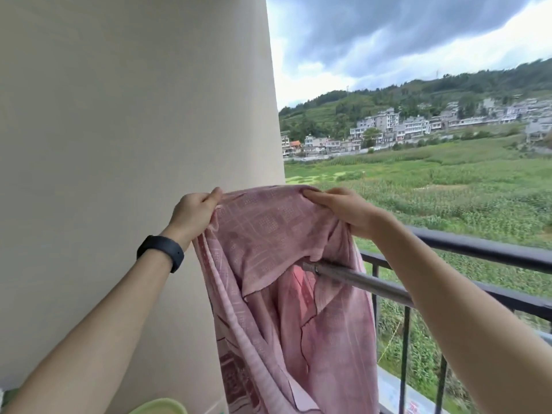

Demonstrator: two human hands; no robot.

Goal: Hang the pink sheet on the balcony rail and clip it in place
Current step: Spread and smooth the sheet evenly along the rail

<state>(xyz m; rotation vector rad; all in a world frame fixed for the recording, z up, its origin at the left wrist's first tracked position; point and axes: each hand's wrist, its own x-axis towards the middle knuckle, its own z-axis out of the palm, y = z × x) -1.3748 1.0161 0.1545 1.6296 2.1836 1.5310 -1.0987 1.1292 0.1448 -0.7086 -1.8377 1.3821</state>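
I held the sheet (268, 234) up by its top edge. My left hand (194, 215) pinched one end of that edge with thumb and curled fingers. My right hand (343, 209) gripped the other end, with the fingers curled over the cloth. The top was stretched between my hands. The rest hung down in long folds next to the wall (134, 115). The black rail (478, 249) ran off to my right, and its end went behind the folds. A grey pole (358, 277) poked in among the folds too. I think the sheet touched it, but that was hard to see. I had a black band (161, 252) on my left wrist. A green tub (161, 407) sat low by the wall.
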